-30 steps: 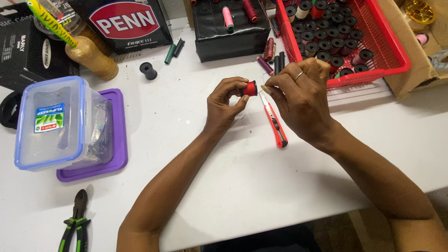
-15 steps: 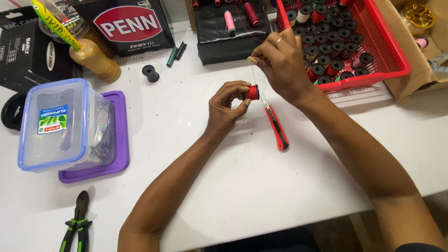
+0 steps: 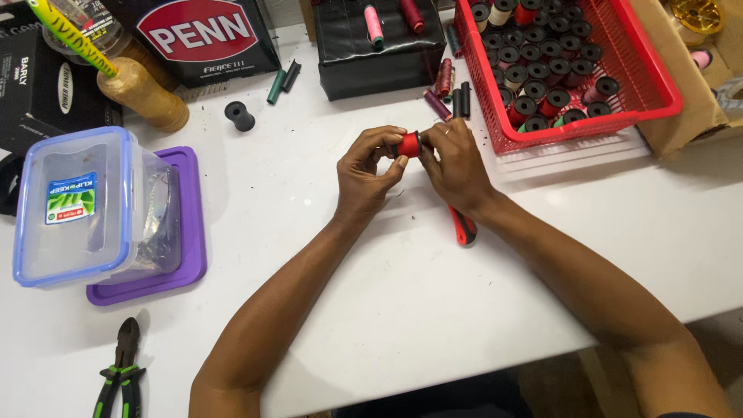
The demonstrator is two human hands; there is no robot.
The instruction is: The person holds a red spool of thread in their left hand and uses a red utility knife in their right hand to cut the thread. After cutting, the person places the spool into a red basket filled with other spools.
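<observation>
A small red spool of thread [image 3: 409,144] is held above the white table [image 3: 325,255] between both hands. My left hand [image 3: 368,172] pinches its left end with thumb and fingers. My right hand [image 3: 457,164] closes on its right end, a ring on one finger. Under my right wrist lies a red and black utility knife [image 3: 463,227], partly hidden.
A red basket [image 3: 619,101] with several spools stands at the back right. Near it are a black box [image 3: 379,50] and loose spools [image 3: 445,89]. At left are a clear lidded container [image 3: 77,205], a purple lid [image 3: 182,232], a black spool [image 3: 239,116] and green-handled pliers [image 3: 120,371].
My right hand, raised toward the basket half a second ago, has come back down to the red spool. The left hand kept hold of the spool throughout.
</observation>
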